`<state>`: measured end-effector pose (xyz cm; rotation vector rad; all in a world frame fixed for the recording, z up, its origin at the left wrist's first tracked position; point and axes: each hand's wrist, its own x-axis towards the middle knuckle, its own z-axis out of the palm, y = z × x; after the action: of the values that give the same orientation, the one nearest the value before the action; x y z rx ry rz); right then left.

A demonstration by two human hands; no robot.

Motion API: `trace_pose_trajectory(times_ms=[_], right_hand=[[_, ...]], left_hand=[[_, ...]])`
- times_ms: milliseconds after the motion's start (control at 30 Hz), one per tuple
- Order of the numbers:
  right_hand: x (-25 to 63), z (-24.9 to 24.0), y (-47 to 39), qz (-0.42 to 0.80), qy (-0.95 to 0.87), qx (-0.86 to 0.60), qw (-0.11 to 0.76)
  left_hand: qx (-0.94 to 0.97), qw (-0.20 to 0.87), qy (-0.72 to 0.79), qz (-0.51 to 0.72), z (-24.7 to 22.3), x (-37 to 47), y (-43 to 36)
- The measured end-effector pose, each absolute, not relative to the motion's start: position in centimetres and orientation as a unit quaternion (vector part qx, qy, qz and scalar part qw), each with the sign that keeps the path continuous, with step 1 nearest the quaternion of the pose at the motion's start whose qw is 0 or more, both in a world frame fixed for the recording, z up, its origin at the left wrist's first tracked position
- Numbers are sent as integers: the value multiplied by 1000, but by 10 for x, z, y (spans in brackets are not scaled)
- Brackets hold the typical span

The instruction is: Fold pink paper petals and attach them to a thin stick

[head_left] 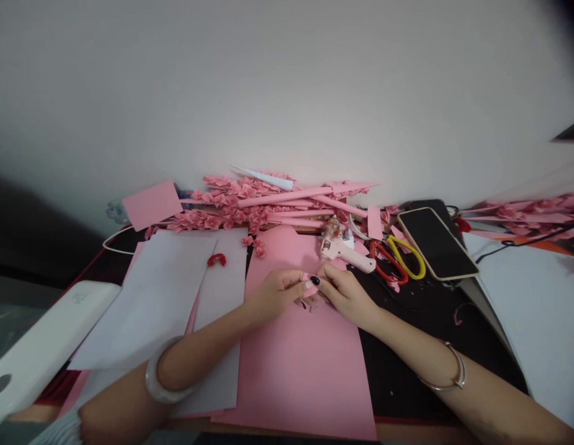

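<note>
Over a large pink paper sheet (305,364), my left hand (282,290) and my right hand (340,287) meet, thumbs almost touching. Between their fingertips is a small piece of pink paper (309,276), pinched from both sides and mostly covered by the fingers. Just beyond my right hand lies a pale pink glue gun (345,250). Several small pink paper flowers (256,245) rest past my left hand at the sheet's far part.
Scissors with red and yellow handles (409,259) and a phone (437,242) lie to the right. White sheets (147,296) with a red fuzzy bit (217,260) cover the left. Pink paper flower stems (287,198) are piled along the wall; a white device (50,346) stands at left.
</note>
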<state>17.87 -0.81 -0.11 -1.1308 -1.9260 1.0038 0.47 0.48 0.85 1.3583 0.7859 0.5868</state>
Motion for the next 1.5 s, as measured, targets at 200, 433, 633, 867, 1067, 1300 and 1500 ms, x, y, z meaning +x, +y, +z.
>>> trace_pose_trajectory(times_ms=[200, 433, 633, 867, 1067, 1300, 1500], right_hand=[[178, 2, -8, 369, -755, -428, 333], [179, 3, -8, 357, -773, -412, 326], [180, 0, -9, 363, -759, -426, 333], [182, -5, -10, 336, -753, -449, 344], [182, -4, -9, 313, -735, -476, 367], [182, -9, -8, 369, -678, -477, 421], [182, -8, -5, 331, -690, -461, 449]], left_hand=[[609, 669, 346, 251, 7, 5, 4], [636, 638, 353, 255, 4, 3, 3], [620, 653, 350, 260, 7, 4, 3], [608, 658, 358, 263, 8, 4, 4], [660, 615, 358, 241, 5, 0, 4], [625, 645, 359, 254, -1, 2, 5], [585, 625, 425, 293, -1, 3, 8]])
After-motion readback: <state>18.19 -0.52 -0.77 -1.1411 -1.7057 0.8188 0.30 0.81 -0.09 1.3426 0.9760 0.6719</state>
